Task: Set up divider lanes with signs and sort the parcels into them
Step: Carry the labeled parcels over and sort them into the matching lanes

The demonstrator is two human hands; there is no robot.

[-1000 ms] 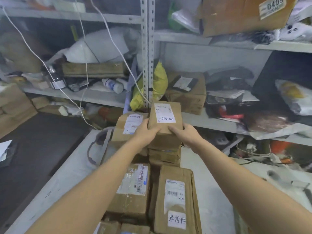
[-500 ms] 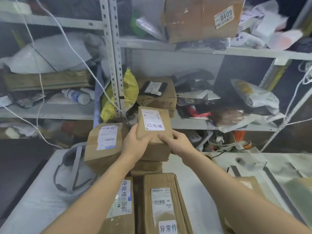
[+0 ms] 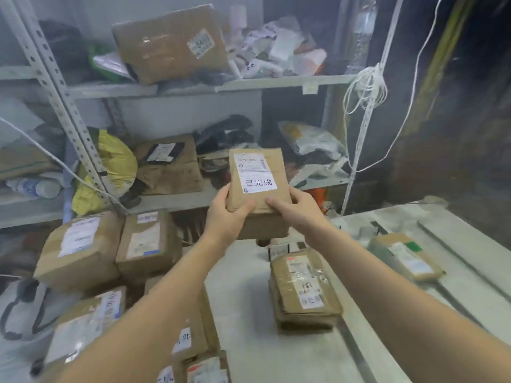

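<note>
I hold a brown cardboard parcel (image 3: 258, 186) with a white label printed 已完成 in the air above the table's far side. My left hand (image 3: 225, 214) grips its lower left corner and my right hand (image 3: 293, 210) grips its lower right edge. A pile of brown parcels (image 3: 110, 244) lies on the left of the table. A taped parcel (image 3: 302, 288) lies flat right of centre, beside a dark divider strip (image 3: 354, 346). Another flat parcel (image 3: 406, 257) lies further right, between strips. A small sign card (image 3: 278, 251) stands just below the held parcel.
The white table (image 3: 246, 313) runs away from me. Behind it stand metal shelves (image 3: 249, 84) crammed with boxes, bags and a yellow bag (image 3: 116, 161). White cords (image 3: 365, 92) hang at the right post. A dark wall closes the right side.
My view has swung right and both hands have carried the labelled parcel to the right, away from the left pile and over the lanes area.
</note>
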